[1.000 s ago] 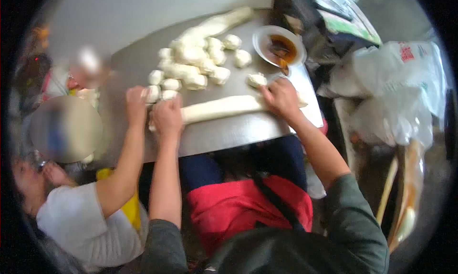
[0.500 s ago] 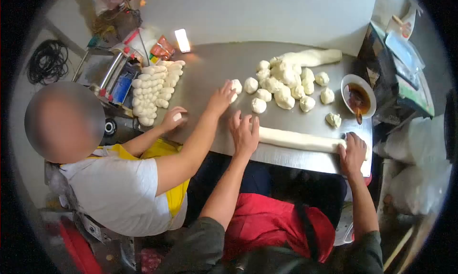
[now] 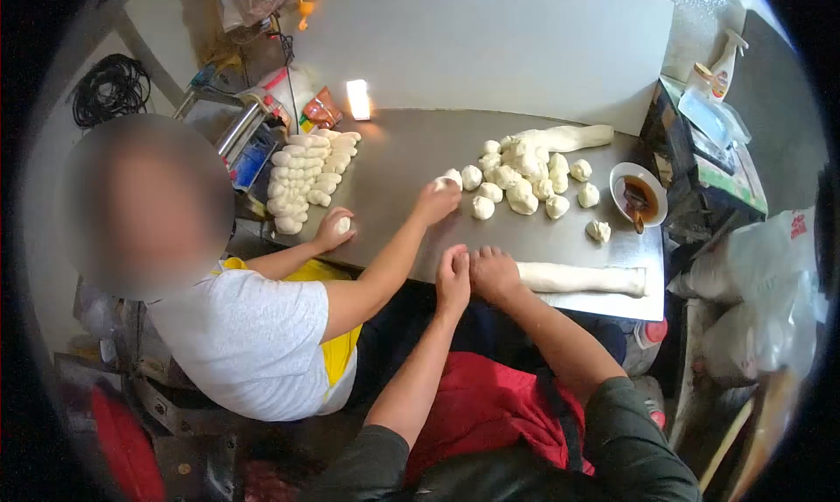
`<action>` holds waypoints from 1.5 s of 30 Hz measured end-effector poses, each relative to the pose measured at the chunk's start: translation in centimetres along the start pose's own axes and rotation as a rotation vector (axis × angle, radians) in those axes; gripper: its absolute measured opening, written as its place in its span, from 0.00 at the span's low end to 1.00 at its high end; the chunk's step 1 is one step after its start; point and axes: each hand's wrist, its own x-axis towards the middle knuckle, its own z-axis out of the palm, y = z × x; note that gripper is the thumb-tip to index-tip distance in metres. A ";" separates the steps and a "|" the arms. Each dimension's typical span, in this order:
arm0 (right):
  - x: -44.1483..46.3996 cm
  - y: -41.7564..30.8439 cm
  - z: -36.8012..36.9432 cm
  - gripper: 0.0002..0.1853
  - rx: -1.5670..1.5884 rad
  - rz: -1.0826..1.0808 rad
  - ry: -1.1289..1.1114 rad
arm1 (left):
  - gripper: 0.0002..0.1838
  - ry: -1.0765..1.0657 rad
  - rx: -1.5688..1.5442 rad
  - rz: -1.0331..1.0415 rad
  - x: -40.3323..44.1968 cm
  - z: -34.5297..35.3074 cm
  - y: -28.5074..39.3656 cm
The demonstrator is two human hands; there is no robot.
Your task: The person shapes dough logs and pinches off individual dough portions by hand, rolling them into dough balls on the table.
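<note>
A long pale dough roll [image 3: 586,279] lies along the near edge of the metal table [image 3: 394,152]. My right hand [image 3: 495,273] is closed round its left end. Just left of it, almost touching, my left hand [image 3: 452,279] has its fingers curled together; what they hold, if anything, is hidden. Several dough balls [image 3: 522,198] are spread beyond the roll, with a thicker dough strip [image 3: 573,138] behind them. One loose dough piece [image 3: 598,231] sits between the roll and a white bowl [image 3: 618,175] of brown liquid.
At my left a co-worker [image 3: 254,345] has one hand [image 3: 437,201] on a dough ball and the other [image 3: 334,229] round another piece. Rows of shaped dough [image 3: 306,174] lie beside a roller machine [image 3: 241,135]. A lit phone [image 3: 358,100] stands at the back; plastic bags [image 3: 761,318] are at right.
My right hand has moved from the roll's right end to its left end, beside my left hand. My left hand's fingers have closed. The view has shifted.
</note>
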 end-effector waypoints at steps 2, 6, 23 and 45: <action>0.1 -0.5 -0.6 0.23 -0.016 0.012 -0.027 | 0.18 0.054 -0.010 0.032 0.7 -0.5 0.9; -2.4 0.6 -2.2 0.21 0.150 -0.092 0.189 | 0.25 -0.181 0.203 -0.114 3.7 -0.2 3.8; -2.9 0.7 -3.1 0.16 0.559 0.460 0.197 | 0.18 0.022 0.394 0.130 -0.2 6.1 8.2; 0.5 3.2 -4.2 0.19 0.534 0.516 0.006 | 0.17 -0.395 0.105 -0.091 1.4 2.1 14.9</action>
